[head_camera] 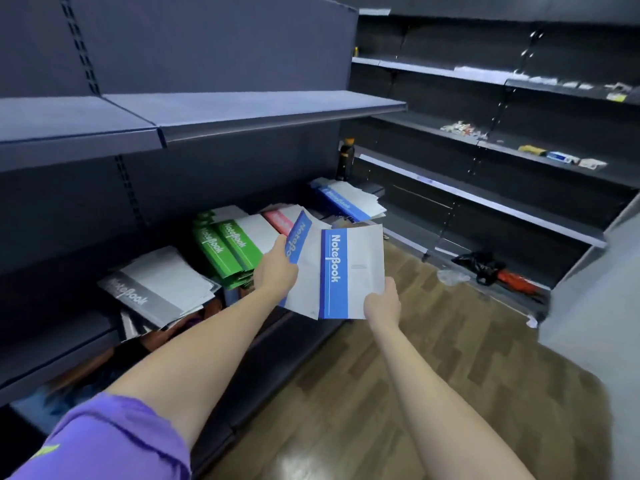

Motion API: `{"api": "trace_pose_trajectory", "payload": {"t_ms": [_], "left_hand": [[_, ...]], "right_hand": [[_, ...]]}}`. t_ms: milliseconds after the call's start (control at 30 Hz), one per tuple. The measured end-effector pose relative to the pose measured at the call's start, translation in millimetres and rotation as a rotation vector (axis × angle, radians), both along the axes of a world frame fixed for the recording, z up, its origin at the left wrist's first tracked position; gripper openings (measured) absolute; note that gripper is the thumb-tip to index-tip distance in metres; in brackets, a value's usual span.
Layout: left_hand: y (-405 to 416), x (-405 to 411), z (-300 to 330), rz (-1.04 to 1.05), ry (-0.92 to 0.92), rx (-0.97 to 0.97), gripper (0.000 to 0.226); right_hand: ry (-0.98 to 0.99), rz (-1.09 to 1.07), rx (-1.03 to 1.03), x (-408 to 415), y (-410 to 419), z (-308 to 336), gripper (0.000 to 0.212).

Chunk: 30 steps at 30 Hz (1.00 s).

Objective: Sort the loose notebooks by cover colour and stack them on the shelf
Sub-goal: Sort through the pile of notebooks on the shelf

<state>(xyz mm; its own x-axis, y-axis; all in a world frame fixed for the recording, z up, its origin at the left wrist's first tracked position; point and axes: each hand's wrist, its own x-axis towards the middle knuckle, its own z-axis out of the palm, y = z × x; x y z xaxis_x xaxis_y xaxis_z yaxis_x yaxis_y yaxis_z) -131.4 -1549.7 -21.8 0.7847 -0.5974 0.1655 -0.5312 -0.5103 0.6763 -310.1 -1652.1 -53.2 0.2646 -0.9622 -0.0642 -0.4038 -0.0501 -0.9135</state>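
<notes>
The low shelf (242, 344) carries the sorting, and every place below is given from the green pile (225, 251) that sits near its middle; the largest thing settled is that four colour groups already lie on that shelf; the grey pile (156, 289) lies to the left of the green pile and nearer the camera, slumped and fanned rather than squared; the red pile (278, 220) lies just to the right of the green pile, partly hidden behind the raised notebooks; the blue pile (346, 202) lies well to the right of it, at the far end of the shelf.

What is left, as I judge it, is smaller: two blue notebooks are in the air, to the right of the green pile and in front of the red one; the left hand (275, 270) grips the tilted blue notebook (298, 237) by its lower edge, fingers curled round it; the right hand (382, 301) pinches the flat blue notebook (349, 271) at its lower right corner, cover facing up; the two overlap.

Both should go on the blue pile; after that the grey and green piles want straightening; whether more loose notebooks wait under the shelf I cannot tell, as that space is dark.
</notes>
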Motion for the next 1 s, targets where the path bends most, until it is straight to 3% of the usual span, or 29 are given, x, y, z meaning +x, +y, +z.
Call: {"api": "trace_pose_trajectory", "payload": {"t_ms": [300,567,733,1000], "left_hand": [[-153.4,79.7,23.8,0.251,0.081,-0.118,0.02],[-246.6,136.7,33.8,0.423,0.231,-0.186,0.011],[-287.5,139.1,20.2,0.485,0.315,-0.243,0.009],[-357.4,155.3,20.3,0.478,0.366,-0.16,0.019]], "right_hand": [[0.133,0.146,-0.198,104.0,-210.0,46.0,0.042],[0.216,0.417,-0.208,185.9,-362.4,65.7,0.035],[0.292,0.515,-0.21,224.2,-418.0,48.4,0.038],[0.362,0.62,-0.278,263.3,-463.1,27.0,0.035]]}}
